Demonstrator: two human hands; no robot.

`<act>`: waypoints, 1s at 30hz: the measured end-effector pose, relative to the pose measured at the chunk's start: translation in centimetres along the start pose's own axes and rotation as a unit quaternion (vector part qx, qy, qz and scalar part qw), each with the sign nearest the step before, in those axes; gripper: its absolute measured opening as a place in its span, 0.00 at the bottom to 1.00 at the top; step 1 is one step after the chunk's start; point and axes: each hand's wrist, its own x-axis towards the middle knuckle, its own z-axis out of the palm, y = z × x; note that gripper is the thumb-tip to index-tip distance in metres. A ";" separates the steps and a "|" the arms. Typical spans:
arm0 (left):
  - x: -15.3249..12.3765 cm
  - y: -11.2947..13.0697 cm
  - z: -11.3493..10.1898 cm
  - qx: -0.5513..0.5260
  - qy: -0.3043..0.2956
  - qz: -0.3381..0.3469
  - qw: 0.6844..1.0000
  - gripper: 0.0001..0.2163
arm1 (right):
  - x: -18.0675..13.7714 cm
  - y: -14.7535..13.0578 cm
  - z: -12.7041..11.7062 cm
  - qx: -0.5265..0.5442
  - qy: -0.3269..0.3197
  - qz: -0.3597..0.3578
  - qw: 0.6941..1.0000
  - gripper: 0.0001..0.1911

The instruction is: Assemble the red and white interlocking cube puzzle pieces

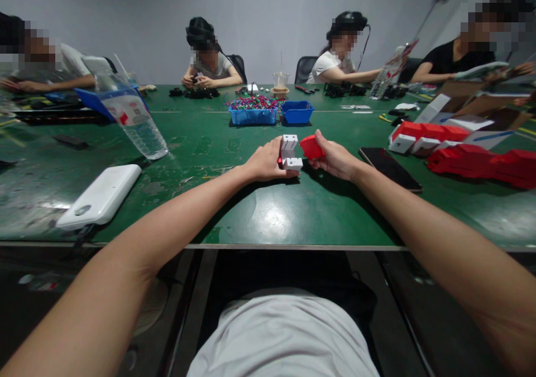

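My left hand (pixel 267 159) is closed around a white plastic bracket (pixel 290 152) with two square blocks at its ends. A bit of red shows between that bracket and my palm. Just to the right, my right hand (pixel 335 158) pinches a red plastic part (pixel 312 147) between thumb and fingers. A small gap separates the red part from the white bracket. Both hands are low over the green table (pixel 268 220), and my fingers hide some of each part.
A white power bank (pixel 100 195) and a leaning water bottle (pixel 134 114) stand left. Beyond my hands are a blue tray of coloured wires (pixel 253 115) and a blue bin (pixel 297 113). At right lie a phone (pixel 389 167) and red housings (pixel 481 165). Several people sit around.
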 end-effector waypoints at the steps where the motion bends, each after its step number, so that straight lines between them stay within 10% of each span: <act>1: 0.0 0.0 0.0 -0.001 0.000 -0.001 1.000 0.46 | 0.0 0.0 0.0 0.007 -0.004 0.003 1.000 0.28; 10: 0.1 -0.4 0.3 0.001 0.005 0.003 1.000 0.45 | 0.0 0.1 -0.1 0.063 -0.021 -0.024 0.998 0.04; 30: 0.0 -0.1 0.1 0.007 -0.004 -0.011 1.000 0.46 | 0.4 0.9 -0.9 0.012 -0.025 -0.045 0.999 0.28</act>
